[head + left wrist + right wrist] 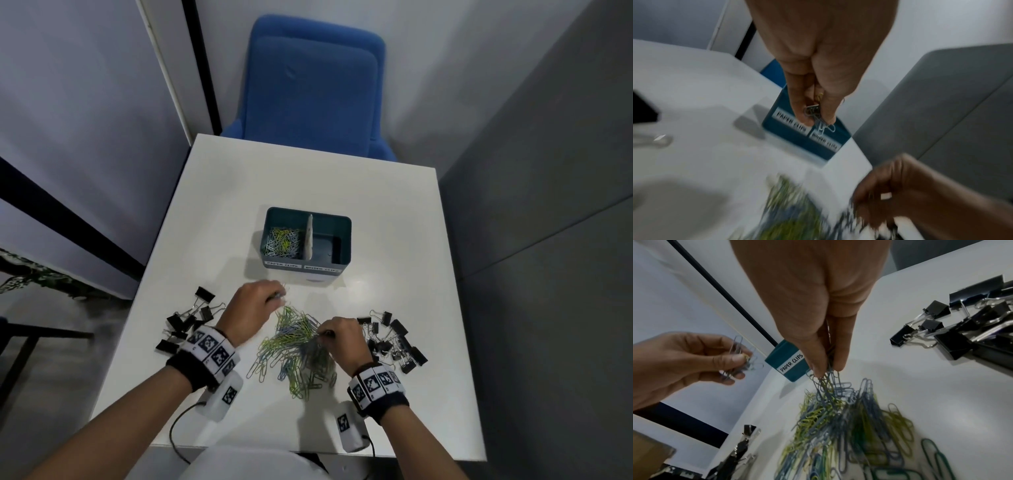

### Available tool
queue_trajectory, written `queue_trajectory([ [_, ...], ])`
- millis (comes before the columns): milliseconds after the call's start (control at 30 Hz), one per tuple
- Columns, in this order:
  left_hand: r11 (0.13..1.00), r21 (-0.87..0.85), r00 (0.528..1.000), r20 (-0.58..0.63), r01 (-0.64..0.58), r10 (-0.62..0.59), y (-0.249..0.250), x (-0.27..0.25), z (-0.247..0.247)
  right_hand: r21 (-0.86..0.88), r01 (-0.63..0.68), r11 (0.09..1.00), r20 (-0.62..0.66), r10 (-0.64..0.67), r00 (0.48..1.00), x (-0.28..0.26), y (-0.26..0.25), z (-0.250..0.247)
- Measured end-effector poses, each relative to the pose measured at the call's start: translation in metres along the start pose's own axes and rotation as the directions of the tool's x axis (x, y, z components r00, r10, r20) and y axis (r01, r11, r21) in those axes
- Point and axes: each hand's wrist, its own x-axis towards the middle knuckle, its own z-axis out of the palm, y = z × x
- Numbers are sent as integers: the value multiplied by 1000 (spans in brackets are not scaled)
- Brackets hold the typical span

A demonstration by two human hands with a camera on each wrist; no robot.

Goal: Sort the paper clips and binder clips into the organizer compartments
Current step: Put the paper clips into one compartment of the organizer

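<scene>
A: Where does the paper clip pile (pixel 294 346) lie against the hands?
B: Loose on the white bench (pixel 394 219), mid-front. Right hand (pixel 342 337) sits at its right edge; left hand (pixel 253 305) is above its far left corner, toward the organizer (pixel 344 236).

A: Right hand, state?
B: Fingers drawn together, pinching a bunch of paper clips (pixel 826 382) by their tops; the bunch trails down into the pile. Blue and yellow-green wire mostly.

A: Left hand?
B: Fingers curled, thumb pressed over a small cluster of clips (pixel 740 356). Off the bench, short of the organizer's front wall. Head view is blurred there; both wrist views show the pinch plainly.

A: The organizer?
B: Teal box, pale divider (pixel 309 240) down the middle. Left compartment holds mixed paper clips (pixel 284 241); the right one shows only its dark floor. Front labels; the left reads "PAPER CLIPS", the right I cannot read for certain.

A: Binder clips?
B: Two black heaps on the bench: left heap (pixel 188 322) beside the left wrist, right heap (pixel 394 337) just beside the right hand.

A: Room?
B: Blue chair (pixel 315 85) at the bench's far edge, grey partition walls (pixel 534 137) either side.
</scene>
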Motion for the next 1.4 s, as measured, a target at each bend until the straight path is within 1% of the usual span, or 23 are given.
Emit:
queue_trajectory([
  [100,999,-43,994,-105,-26,22,26,30,-33,42,26,999,-40,-25,999,-4,-9,-14],
  [200,999,-14,982,-185,-43,40,37,68,-56,84,45,995,-64,-40,997,-1,-20,-31],
  [233,1000,-1,981,-194,-29,28,36,82,-59,99,50,994,-72,-43,996,1,-23,-36],
  [300,999,-8,987,-155,45,-46,32,105,-61,126,53,991,-100,-40,994,7,-31,-49],
  [367,991,-17,988,-76,131,-131,27,121,-59,151,65,986,-142,-44,989,16,-40,-63],
  [400,986,11,985,-54,167,-166,23,125,-58,159,83,984,-159,-58,986,22,-46,-71],
  [433,980,53,980,-64,193,-190,18,126,-57,165,107,981,-172,-78,982,29,-53,-79],
  [500,965,132,968,-133,228,-211,9,119,-53,176,148,973,-204,-111,973,47,-69,-96],
  [600,948,196,958,-190,251,-214,-3,93,-44,168,180,969,-281,-128,951,83,-93,-118],
  [633,948,198,959,-186,250,-214,-7,82,-39,163,180,970,-295,-126,947,95,-100,-123],
  [700,948,205,966,-136,245,-220,-14,63,-29,147,170,974,-298,-120,947,121,-111,-124],
  [767,945,240,975,-59,224,-216,-20,47,-18,96,143,985,-264,-113,958,143,-116,-116],
  [867,935,314,972,107,165,-208,-25,28,1,-27,76,997,-149,-79,986,157,-115,-100],
  [933,932,346,947,245,113,-206,-27,16,14,-81,65,995,-134,-76,988,152,-108,-91],
  [1000,914,404,917,345,48,-200,-30,5,28,-109,109,988,-150,-125,981,137,-99,-80],
  [1033,901,433,904,381,11,-195,-33,-1,36,-124,140,982,-134,-156,979,127,-92,-73],
  [1100,889,455,871,456,-54,-180,-38,-13,49,-155,183,971,-50,-193,980,105,-75,-55],
  [1133,881,464,856,490,-94,-167,-40,-20,55,-169,181,969,4,-183,983,93,-65,-46],
  [1200,846,504,844,520,-175,-135,-43,-33,64,-222,134,966,114,-111,987,68,-42,-28],
  [1233,831,520,847,517,-198,-123,-44,-38,67,-260,109,959,178,-63,982,57,-29,-19],
  [1300,822,531,855,506,-207,-112,-43,-47,71,-313,72,947,303,28,953,34,-5,-1],
  [1333,823,531,859,499,-201,-112,-42,-49,72,-313,52,948,346,62,936,24,4,7],
  [1400,826,533,872,476,-182,-115,-42,-52,74,-328,35,944,351,88,932,8,14,22],
])
